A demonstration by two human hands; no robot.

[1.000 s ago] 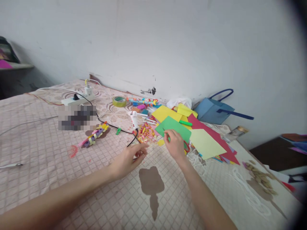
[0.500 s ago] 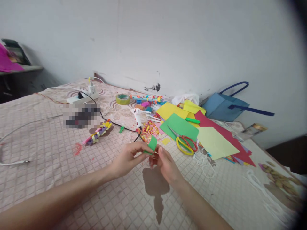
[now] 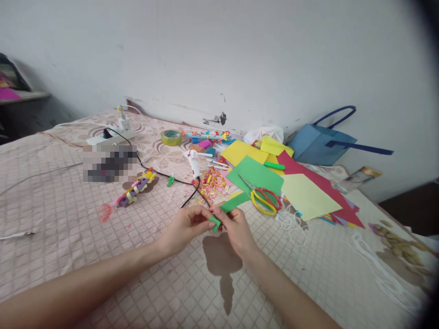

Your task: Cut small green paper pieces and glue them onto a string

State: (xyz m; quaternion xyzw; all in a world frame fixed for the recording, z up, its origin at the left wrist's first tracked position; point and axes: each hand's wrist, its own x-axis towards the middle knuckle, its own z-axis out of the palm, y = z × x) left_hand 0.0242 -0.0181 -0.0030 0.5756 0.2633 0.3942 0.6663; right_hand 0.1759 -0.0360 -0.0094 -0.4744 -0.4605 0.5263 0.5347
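A narrow green paper strip [image 3: 236, 201] runs between my two hands, its long free part slanting up to the right toward the scissors. My left hand [image 3: 194, 225] pinches the lower, folded end of the strip between thumb and fingers. Closed on the strip just right of that is my right hand [image 3: 235, 227], thumb on top. The fingertips of both hands nearly meet, and they hide part of the paper. Scissors [image 3: 263, 201] with yellow and red handles lie beyond my right hand, partly on a green sheet [image 3: 252, 176].
A white glue gun [image 3: 192, 163] with a black cord lies ahead, beside paper scraps [image 3: 212, 183]. Colored sheets [image 3: 310, 194], white string [image 3: 291, 226] and a blue bag [image 3: 320, 144] are to the right. Tape [image 3: 171, 137], a power strip [image 3: 111, 137] and a decorated stick [image 3: 135, 189] are left.
The green strip, earlier curled upright at my left fingertips, now stretches out to the right through my right hand. My right hand has closed onto it. The view has shifted slightly.
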